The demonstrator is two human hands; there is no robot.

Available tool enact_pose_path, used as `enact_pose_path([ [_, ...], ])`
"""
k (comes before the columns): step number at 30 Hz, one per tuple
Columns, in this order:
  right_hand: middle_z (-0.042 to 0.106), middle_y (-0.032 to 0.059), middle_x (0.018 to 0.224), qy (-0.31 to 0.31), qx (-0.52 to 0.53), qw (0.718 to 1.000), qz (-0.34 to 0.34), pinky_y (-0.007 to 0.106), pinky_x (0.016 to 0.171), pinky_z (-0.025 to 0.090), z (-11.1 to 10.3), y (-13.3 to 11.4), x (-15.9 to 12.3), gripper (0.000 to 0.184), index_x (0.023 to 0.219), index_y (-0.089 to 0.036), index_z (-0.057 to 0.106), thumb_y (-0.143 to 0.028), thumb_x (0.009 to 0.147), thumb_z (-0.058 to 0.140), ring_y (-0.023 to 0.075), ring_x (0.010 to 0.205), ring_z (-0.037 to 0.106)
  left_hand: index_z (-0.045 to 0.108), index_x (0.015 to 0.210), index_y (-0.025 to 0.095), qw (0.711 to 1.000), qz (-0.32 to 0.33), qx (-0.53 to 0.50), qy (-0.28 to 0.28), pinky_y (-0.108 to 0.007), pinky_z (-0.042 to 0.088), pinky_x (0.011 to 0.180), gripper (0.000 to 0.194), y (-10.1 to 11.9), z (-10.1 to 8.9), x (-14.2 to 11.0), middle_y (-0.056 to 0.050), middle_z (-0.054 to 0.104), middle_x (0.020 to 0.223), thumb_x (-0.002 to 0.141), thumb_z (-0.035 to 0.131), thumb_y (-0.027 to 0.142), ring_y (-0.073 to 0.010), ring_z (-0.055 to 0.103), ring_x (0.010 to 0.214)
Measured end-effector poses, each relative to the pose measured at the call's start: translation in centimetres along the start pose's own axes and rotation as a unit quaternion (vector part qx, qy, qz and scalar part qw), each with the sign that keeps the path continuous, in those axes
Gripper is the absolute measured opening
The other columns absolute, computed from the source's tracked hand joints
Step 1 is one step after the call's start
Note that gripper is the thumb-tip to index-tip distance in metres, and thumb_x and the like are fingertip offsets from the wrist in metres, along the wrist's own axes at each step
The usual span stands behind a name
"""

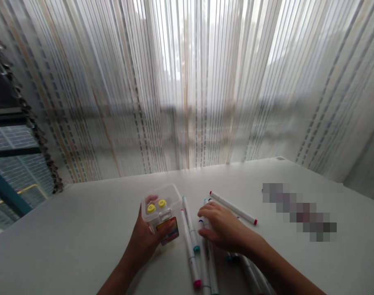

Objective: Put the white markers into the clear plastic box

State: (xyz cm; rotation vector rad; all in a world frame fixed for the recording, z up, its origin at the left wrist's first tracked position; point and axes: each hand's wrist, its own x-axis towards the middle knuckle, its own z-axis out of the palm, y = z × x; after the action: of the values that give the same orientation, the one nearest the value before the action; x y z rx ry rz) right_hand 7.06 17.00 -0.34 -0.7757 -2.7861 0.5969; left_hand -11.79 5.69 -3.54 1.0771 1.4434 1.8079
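My left hand (146, 233) is wrapped round a clear plastic box (177, 196) with a label on its front. Two yellow-ended markers (162, 203) stand inside the box. My right hand (222, 225) is over a loose pile of white markers, thumb and fingers apart around the ends of a few of them. A blue-ended marker (200, 246) lies by its thumb. Between the hands are a pink-ended marker (189, 252) and a teal-ended marker (191, 229). Other markers are partly hidden beneath my right hand and forearm.
A red-ended marker (234, 208) lies beyond my right hand on the white table (82, 229). At the right of the table is a pixelated, unreadable patch (300, 211). Sheer striped curtains (187, 102) hang behind the table's far edge.
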Motion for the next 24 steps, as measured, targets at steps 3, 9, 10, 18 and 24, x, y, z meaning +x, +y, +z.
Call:
enact_pose_path([
  [3,0.064,0.0162,0.118,-0.006,0.006,1.000,-0.023,0.043,0.101,0.040,0.3,-0.5,-0.2,0.039,0.115,-0.010,0.065,-0.025,0.079,0.067,0.0297,0.114,0.053,0.045,0.112,0.024,1.000,-0.002,-0.012,0.002,-0.031,0.057,0.061,0.064,0.2,0.1,-0.1,0.002,0.064,0.082,0.063,0.084,0.036,-0.0170,0.063,0.067],
  [9,0.055,0.0150,0.132,-0.058,0.023,0.995,-0.083,0.045,0.107,0.034,1.0,-1.6,-0.5,0.057,0.122,-0.017,0.065,-0.039,0.071,0.078,0.0329,0.125,0.044,0.044,0.111,0.024,1.000,0.007,0.013,0.007,-0.030,0.056,0.064,0.062,0.2,0.1,-0.1,0.002,0.066,0.082,0.064,0.082,0.036,-0.0175,0.064,0.070],
  [10,0.053,0.0153,0.134,-0.068,0.018,0.994,-0.086,0.046,0.108,0.033,1.0,-1.6,-0.5,0.056,0.120,-0.017,0.066,-0.040,0.070,0.078,0.0340,0.127,0.042,0.044,0.111,0.024,1.000,0.012,0.017,0.008,-0.029,0.056,0.065,0.061,0.2,0.1,-0.1,0.002,0.066,0.081,0.065,0.082,0.035,-0.0170,0.064,0.070],
  [18,0.053,0.0160,0.134,-0.063,-0.016,0.994,-0.083,0.046,0.109,0.031,0.9,-1.8,-0.5,0.034,0.108,-0.014,0.071,-0.030,0.079,0.069,0.0340,0.130,0.040,0.041,0.114,0.023,1.000,0.001,0.021,-0.008,-0.031,0.057,0.063,0.060,0.1,-0.1,-0.1,0.001,0.065,0.086,0.068,0.079,0.030,-0.0179,0.064,0.072],
  [24,0.056,0.0145,0.129,-0.085,-0.012,0.991,-0.105,0.046,0.106,0.034,1.2,-2.0,-0.7,0.034,0.112,-0.018,0.070,-0.033,0.081,0.066,0.0322,0.125,0.045,0.041,0.113,0.022,0.999,0.012,0.035,0.002,-0.031,0.055,0.071,0.060,-0.1,-0.1,0.0,0.001,0.065,0.088,0.067,0.079,0.031,-0.0178,0.064,0.076],
])
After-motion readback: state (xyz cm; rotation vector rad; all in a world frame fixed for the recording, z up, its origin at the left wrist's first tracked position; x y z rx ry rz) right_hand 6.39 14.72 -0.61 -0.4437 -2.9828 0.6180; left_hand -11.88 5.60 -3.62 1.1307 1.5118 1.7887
